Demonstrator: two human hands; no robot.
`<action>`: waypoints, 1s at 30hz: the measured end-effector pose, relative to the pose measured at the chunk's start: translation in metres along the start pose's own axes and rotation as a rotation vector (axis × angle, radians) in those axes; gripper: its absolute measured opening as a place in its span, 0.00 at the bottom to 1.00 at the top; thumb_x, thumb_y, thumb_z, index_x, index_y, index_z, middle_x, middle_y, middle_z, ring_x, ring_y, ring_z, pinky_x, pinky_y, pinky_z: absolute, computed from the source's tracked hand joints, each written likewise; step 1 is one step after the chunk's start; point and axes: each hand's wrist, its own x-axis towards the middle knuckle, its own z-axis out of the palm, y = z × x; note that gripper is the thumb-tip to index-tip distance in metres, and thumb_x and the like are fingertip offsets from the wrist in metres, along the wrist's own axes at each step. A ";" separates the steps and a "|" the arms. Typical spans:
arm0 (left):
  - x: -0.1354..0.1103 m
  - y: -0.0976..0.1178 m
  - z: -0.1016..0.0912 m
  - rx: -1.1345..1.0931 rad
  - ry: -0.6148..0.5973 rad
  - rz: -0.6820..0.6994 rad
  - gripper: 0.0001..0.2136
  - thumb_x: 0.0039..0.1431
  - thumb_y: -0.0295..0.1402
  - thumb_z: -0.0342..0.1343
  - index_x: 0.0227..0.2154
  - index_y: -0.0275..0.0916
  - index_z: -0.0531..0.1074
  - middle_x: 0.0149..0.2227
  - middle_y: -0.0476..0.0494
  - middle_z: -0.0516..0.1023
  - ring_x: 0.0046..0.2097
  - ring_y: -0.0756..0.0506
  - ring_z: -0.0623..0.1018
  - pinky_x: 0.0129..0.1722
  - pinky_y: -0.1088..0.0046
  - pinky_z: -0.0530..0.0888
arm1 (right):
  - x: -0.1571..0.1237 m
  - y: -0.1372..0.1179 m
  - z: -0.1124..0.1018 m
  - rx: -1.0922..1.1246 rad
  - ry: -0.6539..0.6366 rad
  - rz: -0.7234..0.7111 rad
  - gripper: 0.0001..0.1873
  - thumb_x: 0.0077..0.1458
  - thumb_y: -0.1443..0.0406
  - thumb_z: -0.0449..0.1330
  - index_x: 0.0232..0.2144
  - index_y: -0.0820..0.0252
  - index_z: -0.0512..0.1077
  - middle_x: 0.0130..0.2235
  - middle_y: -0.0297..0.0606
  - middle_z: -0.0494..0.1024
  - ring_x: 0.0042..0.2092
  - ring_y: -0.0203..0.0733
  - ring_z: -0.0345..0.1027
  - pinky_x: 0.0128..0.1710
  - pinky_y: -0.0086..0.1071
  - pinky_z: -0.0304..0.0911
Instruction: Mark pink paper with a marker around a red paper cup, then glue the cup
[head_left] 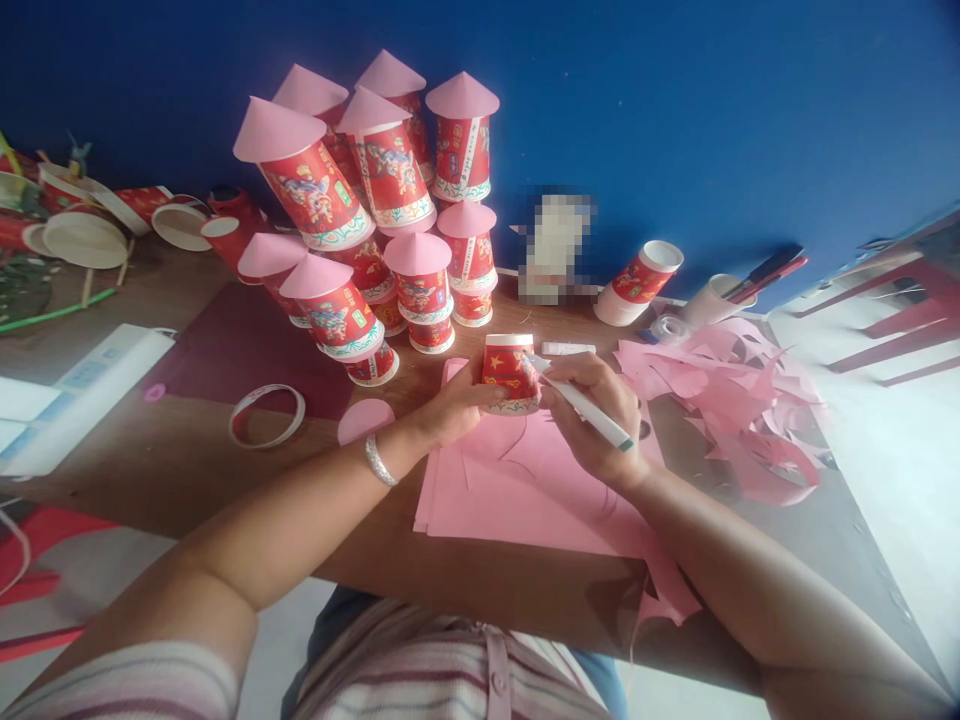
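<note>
My left hand [456, 405] is wrapped round a red printed paper cup [508, 372] that stands upside down on a stack of pink paper sheets [517, 490]. My right hand [596, 415] grips a white pen [581, 402] with its tip against the cup's side, down at the paper. A curved pen line shows on the top sheet near the cup. A silver bracelet sits on my left wrist.
Behind stand several stacked red cups with pink cone tops [375, 210]. A pink paper disc [364, 419] and a tape ring [268, 415] lie to the left. Pink paper scraps [731, 400] pile up on the right, beside another cup [639, 282]. The blue wall is close behind.
</note>
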 end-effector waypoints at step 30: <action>-0.001 -0.002 -0.001 0.095 0.007 -0.028 0.22 0.53 0.34 0.79 0.48 0.40 0.78 0.45 0.44 0.83 0.47 0.43 0.82 0.50 0.63 0.79 | -0.004 -0.003 -0.006 -0.215 0.064 -0.067 0.06 0.69 0.70 0.62 0.39 0.52 0.72 0.31 0.31 0.80 0.30 0.39 0.76 0.29 0.32 0.70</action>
